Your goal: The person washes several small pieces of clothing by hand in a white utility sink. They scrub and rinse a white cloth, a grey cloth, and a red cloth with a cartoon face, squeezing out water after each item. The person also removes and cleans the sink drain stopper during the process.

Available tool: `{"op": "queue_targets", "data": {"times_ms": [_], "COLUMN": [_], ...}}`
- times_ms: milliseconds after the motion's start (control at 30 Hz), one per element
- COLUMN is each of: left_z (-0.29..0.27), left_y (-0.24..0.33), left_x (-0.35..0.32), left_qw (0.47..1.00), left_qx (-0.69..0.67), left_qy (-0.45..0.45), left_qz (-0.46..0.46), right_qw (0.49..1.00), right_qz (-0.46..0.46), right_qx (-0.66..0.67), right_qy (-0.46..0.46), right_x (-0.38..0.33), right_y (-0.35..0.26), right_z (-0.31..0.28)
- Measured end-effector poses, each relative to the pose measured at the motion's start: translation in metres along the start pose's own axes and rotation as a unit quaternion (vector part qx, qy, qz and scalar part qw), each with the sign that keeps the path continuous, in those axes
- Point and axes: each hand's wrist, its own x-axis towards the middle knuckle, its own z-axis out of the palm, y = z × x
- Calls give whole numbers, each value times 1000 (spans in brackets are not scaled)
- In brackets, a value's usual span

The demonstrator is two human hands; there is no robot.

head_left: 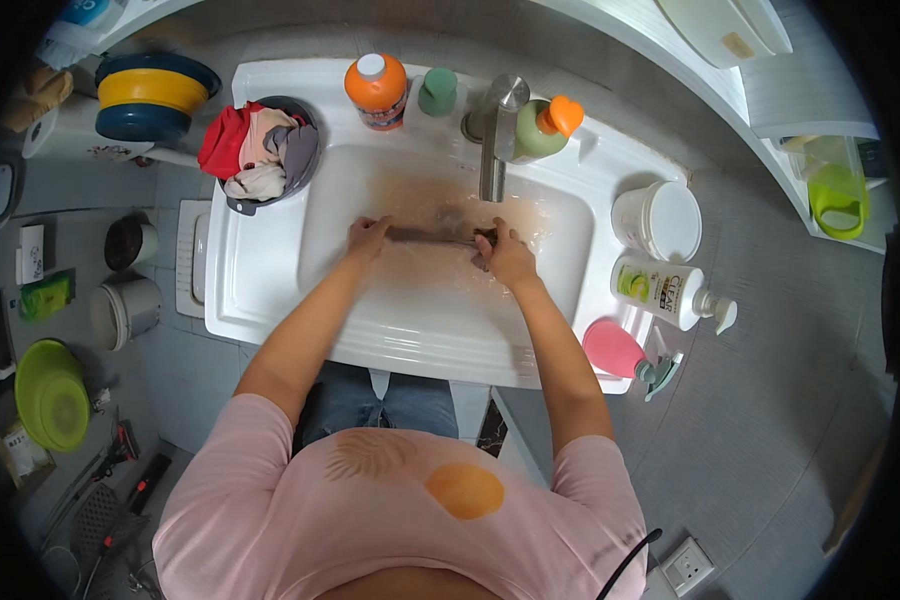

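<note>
Both arms reach into the white sink [400, 330], which holds brownish water. A dark, wet strip of what looks like cloth [430, 237] is stretched between my hands. My left hand [368, 236] pinches its left end, fingers closed. At the other end my right hand [508, 254] is closed round a bunched dark part; its exact kind cannot be made out. The metal faucet [493, 150] hangs just above and behind my right hand. Foam or ripples show in the water under the faucet.
A dark basin of clothes [270, 150] stands on the sink's left corner. Along the back rim are an orange bottle [376, 92], a green cup [437, 92] and a green pump bottle [542, 130]. A white tub [660, 222], white pump bottle [660, 290] and pink spray bottle [615, 348] line the right.
</note>
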Motion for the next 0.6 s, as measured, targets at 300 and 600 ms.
{"op": "queue_targets", "data": {"times_ms": [300,600], "left_z": [-20,26], "left_y": [-65,-30], "left_x": [70,23], "left_qw": [957,867], "left_qx": [229,-317], "left_qy": [-10,-377], "left_qz": [176,-73], "right_qw": [991,955], "right_qz": [77,-214], "right_qx": [-74,198], "right_qy": [82,56], "right_x": [1,-42], "right_y": [23,-126], "right_z": [85,16]}}
